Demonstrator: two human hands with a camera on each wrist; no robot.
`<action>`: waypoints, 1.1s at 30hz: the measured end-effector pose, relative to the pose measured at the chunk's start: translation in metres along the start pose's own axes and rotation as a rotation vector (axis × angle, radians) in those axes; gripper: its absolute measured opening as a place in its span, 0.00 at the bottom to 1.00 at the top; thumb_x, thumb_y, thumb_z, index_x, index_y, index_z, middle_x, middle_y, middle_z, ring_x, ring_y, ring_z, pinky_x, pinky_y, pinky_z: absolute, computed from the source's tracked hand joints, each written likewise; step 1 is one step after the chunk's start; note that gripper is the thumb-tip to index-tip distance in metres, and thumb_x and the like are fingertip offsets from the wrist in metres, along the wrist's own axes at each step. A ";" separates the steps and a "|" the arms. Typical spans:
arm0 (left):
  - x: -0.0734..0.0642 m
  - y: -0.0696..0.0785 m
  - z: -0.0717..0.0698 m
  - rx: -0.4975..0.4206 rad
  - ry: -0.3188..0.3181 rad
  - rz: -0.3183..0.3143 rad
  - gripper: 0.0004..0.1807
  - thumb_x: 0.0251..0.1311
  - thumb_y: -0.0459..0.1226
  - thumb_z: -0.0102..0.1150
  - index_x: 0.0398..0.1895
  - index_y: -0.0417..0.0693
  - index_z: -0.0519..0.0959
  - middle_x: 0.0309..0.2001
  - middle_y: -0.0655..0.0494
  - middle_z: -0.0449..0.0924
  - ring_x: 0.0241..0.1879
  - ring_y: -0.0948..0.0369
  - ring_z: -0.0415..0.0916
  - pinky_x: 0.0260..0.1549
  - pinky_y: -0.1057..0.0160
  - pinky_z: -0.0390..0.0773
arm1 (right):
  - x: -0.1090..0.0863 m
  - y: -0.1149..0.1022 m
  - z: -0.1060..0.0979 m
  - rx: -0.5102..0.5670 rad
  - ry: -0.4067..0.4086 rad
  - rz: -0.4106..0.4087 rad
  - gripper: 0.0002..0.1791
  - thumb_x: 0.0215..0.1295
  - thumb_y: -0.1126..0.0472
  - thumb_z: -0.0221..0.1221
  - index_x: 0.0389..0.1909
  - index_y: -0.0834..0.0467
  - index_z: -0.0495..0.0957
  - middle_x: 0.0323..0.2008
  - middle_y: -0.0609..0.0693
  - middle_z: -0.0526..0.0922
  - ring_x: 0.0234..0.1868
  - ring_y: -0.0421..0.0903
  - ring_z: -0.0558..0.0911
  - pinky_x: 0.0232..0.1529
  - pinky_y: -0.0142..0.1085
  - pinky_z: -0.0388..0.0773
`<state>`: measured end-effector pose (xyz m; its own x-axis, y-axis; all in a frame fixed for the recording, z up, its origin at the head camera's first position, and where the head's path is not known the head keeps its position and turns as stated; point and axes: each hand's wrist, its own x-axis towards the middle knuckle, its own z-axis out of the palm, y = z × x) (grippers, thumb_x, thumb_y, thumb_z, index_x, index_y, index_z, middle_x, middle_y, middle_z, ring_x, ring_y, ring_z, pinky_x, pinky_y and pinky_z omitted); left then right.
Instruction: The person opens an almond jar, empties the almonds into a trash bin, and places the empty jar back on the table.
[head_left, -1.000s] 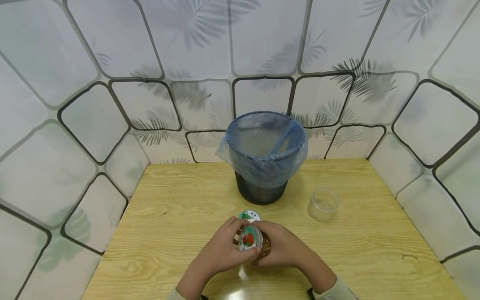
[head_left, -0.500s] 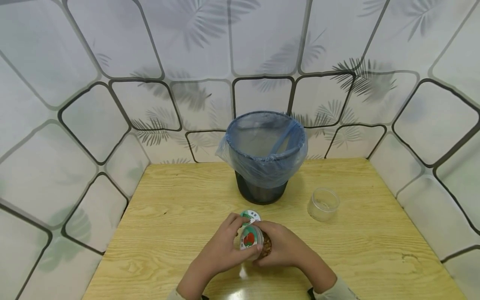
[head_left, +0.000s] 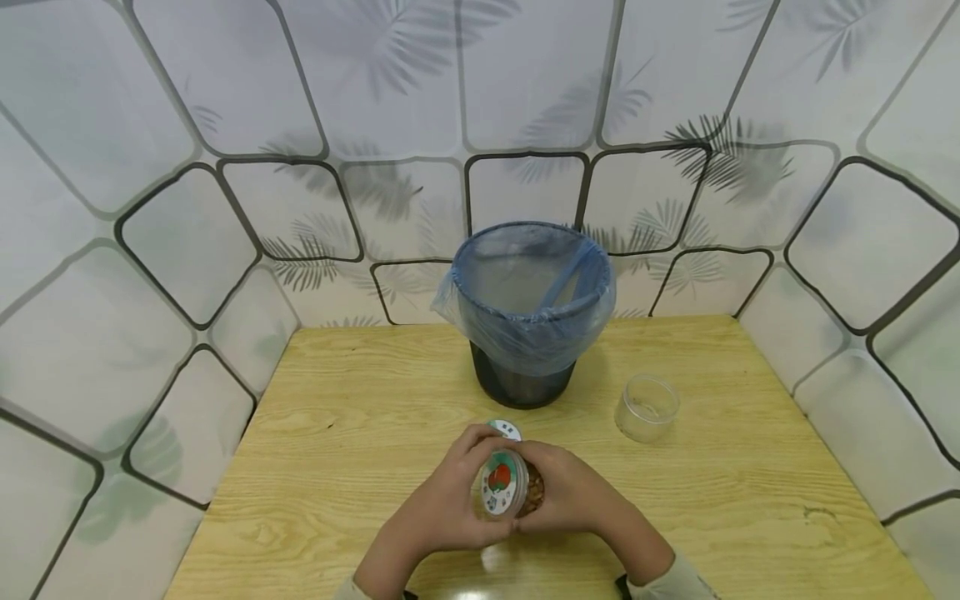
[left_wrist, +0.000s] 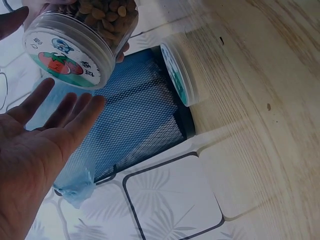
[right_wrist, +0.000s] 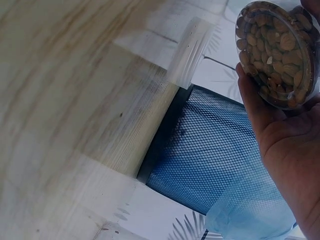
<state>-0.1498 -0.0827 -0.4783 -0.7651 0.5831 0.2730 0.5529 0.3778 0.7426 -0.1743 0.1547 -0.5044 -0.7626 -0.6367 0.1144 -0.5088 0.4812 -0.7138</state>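
My right hand grips a clear plastic jar filled with almonds, held on its side above the table. The jar's round lid, printed with a red fruit on white and green, faces left and sits on the jar's mouth. Around that lid my left hand is spread, its fingers fairly straight; in the left wrist view a gap shows between its fingertips and the lid. Another white and green lid lies on the table just beyond my hands, partly hidden by the left one.
A black mesh bin lined with a blue plastic bag stands at the back of the wooden table. To its right sits a clear open container with a little residue inside. Patterned walls enclose the table.
My left fingers have shifted around the lid, and the thumb has moved off its face toward the lower edge. The lid's print has turned. The right hand has kept its hold on the jar.
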 end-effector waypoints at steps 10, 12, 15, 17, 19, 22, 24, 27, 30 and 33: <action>-0.002 -0.001 0.001 0.053 -0.040 -0.020 0.49 0.50 0.41 0.82 0.77 0.59 0.68 0.75 0.61 0.62 0.73 0.59 0.66 0.68 0.53 0.79 | 0.000 0.001 0.000 0.019 0.005 -0.004 0.48 0.46 0.51 0.84 0.71 0.42 0.73 0.59 0.32 0.82 0.57 0.34 0.83 0.62 0.39 0.83; -0.002 -0.001 0.001 0.059 -0.044 -0.021 0.49 0.50 0.40 0.82 0.77 0.60 0.69 0.75 0.61 0.63 0.74 0.58 0.66 0.68 0.52 0.78 | 0.000 0.001 0.000 0.025 0.006 -0.007 0.48 0.46 0.51 0.84 0.70 0.42 0.73 0.59 0.33 0.82 0.57 0.34 0.83 0.62 0.39 0.84; -0.002 0.000 0.001 0.072 -0.043 -0.012 0.48 0.49 0.38 0.82 0.76 0.59 0.70 0.74 0.61 0.65 0.73 0.57 0.67 0.68 0.53 0.79 | 0.000 0.001 0.000 0.024 0.014 -0.023 0.47 0.46 0.51 0.84 0.69 0.42 0.74 0.58 0.33 0.83 0.56 0.34 0.83 0.61 0.38 0.84; -0.002 0.000 0.002 0.069 -0.041 -0.011 0.48 0.49 0.38 0.83 0.76 0.59 0.70 0.73 0.61 0.66 0.72 0.58 0.68 0.67 0.54 0.79 | 0.000 0.002 0.001 0.018 0.018 -0.034 0.46 0.46 0.51 0.84 0.68 0.42 0.75 0.57 0.33 0.83 0.55 0.33 0.84 0.61 0.38 0.84; -0.002 0.000 0.002 0.068 -0.039 -0.007 0.48 0.49 0.37 0.83 0.76 0.58 0.70 0.71 0.62 0.68 0.70 0.59 0.69 0.67 0.55 0.80 | 0.000 0.002 0.001 0.009 0.020 -0.040 0.45 0.45 0.52 0.84 0.67 0.43 0.75 0.56 0.33 0.83 0.55 0.33 0.84 0.60 0.37 0.84; -0.001 -0.001 0.002 0.059 -0.037 -0.012 0.47 0.50 0.38 0.83 0.75 0.57 0.71 0.69 0.63 0.69 0.68 0.61 0.71 0.66 0.56 0.80 | 0.000 0.003 0.002 0.001 0.021 -0.046 0.44 0.45 0.52 0.84 0.66 0.44 0.76 0.55 0.33 0.84 0.54 0.33 0.84 0.60 0.37 0.84; -0.001 -0.001 0.002 0.048 -0.034 -0.022 0.46 0.51 0.38 0.83 0.74 0.57 0.72 0.68 0.64 0.70 0.67 0.62 0.72 0.66 0.56 0.80 | 0.000 0.003 0.002 0.003 0.020 -0.049 0.44 0.46 0.51 0.84 0.67 0.45 0.76 0.55 0.33 0.84 0.54 0.33 0.84 0.60 0.37 0.84; -0.001 -0.002 0.001 0.031 -0.027 -0.037 0.44 0.51 0.39 0.82 0.73 0.58 0.72 0.67 0.64 0.70 0.66 0.63 0.73 0.66 0.56 0.80 | 0.001 0.002 0.002 0.014 0.018 -0.052 0.44 0.46 0.50 0.84 0.67 0.45 0.76 0.56 0.33 0.84 0.55 0.33 0.84 0.60 0.37 0.84; -0.001 -0.002 0.000 0.020 -0.022 -0.043 0.43 0.52 0.41 0.81 0.73 0.58 0.73 0.66 0.64 0.71 0.65 0.63 0.74 0.65 0.56 0.81 | 0.002 0.003 0.003 0.022 0.017 -0.054 0.45 0.46 0.51 0.84 0.67 0.44 0.76 0.56 0.33 0.84 0.54 0.33 0.84 0.60 0.36 0.84; -0.001 -0.003 0.000 0.015 -0.019 -0.061 0.42 0.53 0.42 0.81 0.72 0.59 0.73 0.65 0.66 0.71 0.64 0.64 0.75 0.63 0.56 0.82 | 0.003 0.003 0.004 0.029 0.014 -0.054 0.45 0.45 0.53 0.84 0.67 0.43 0.76 0.56 0.32 0.83 0.55 0.33 0.84 0.60 0.36 0.84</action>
<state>-0.1510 -0.0846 -0.4808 -0.7912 0.5723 0.2156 0.5104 0.4236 0.7484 -0.1761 0.1521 -0.5086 -0.7401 -0.6525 0.1628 -0.5375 0.4284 -0.7263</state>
